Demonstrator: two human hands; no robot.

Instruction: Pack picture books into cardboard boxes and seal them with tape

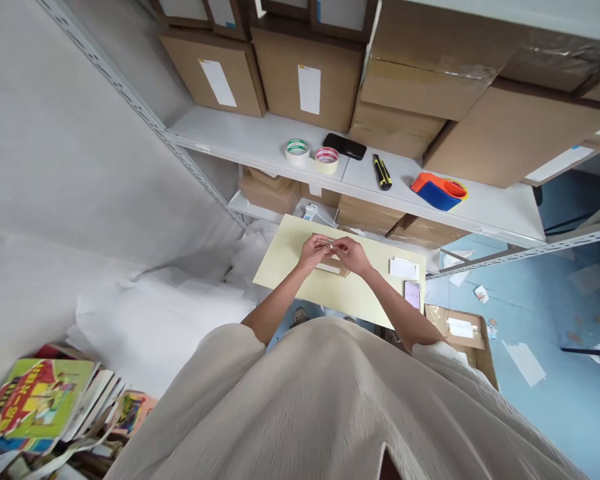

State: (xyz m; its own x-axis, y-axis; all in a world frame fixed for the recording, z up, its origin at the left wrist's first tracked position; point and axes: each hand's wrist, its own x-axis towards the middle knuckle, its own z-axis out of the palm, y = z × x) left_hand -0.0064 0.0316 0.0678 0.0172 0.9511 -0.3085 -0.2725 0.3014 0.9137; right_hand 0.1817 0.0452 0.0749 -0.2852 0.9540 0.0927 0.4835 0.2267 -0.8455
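Observation:
My left hand (313,253) and my right hand (352,254) meet over a small brown cardboard box (345,270) lying on the pale yellow table (285,257). The fingertips of both are pinched together, nearly touching. Between them shows a tiny white bit, too small to name. A white strip like a label shows on the box below the hands, which hide much of its top. To the right on the table lie white paper slips (404,268) and a phone with a lit screen (413,294).
On the grey shelf (260,137) ahead are two tape rolls (297,153), a black phone-like object (345,146), a yellow-black utility knife (381,172) and an orange-blue tape dispenser (439,191). Brown cartons (307,80) stand behind. An open carton (486,353) sits at right; books (40,400) lie lower left.

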